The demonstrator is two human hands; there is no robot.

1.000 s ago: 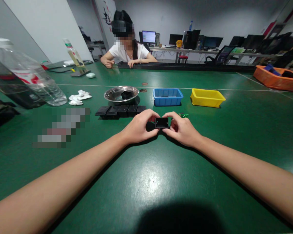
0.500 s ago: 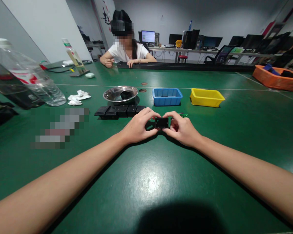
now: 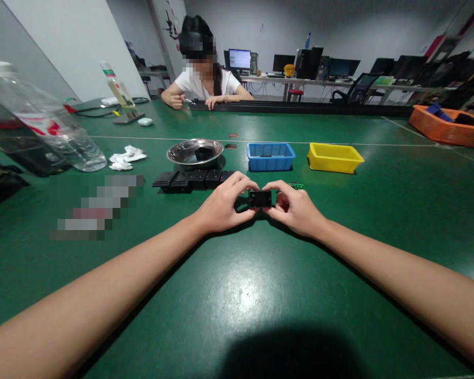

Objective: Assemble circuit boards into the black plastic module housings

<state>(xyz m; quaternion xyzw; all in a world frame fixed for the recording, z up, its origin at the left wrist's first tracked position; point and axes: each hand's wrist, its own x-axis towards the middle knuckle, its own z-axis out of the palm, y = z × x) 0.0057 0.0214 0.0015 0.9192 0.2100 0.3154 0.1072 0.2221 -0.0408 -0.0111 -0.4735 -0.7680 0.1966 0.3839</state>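
Between my two hands, just above the green table (image 3: pixel 245 263), a small black rectangular plastic case (image 3: pixel 260 199) faces me, with small holes near its edges. My left hand (image 3: pixel 231 202) pinches its left side between thumb and fingers. The thumb and index finger of my right hand (image 3: pixel 296 208) close on its right side. Beyond my left hand lies a row of black plastic parts (image 3: pixel 193 180). A green circuit board (image 3: pixel 297 187) peeks out behind my right hand, mostly hidden.
Behind the hands stand a metal bowl (image 3: pixel 177 156) holding a black piece, a blue bin (image 3: pixel 270 162) and a yellow bin (image 3: pixel 335 164). Bottles (image 3: pixel 51 126) and crumpled tissue (image 3: pixel 126 157) are at left. An orange basket (image 3: pixel 446 130) sits far right. A person (image 3: pixel 207 87) works across the table.
The black case has shifted very slightly left and tilted a little in my fingers. Both hands keep nearly the same place and grip.
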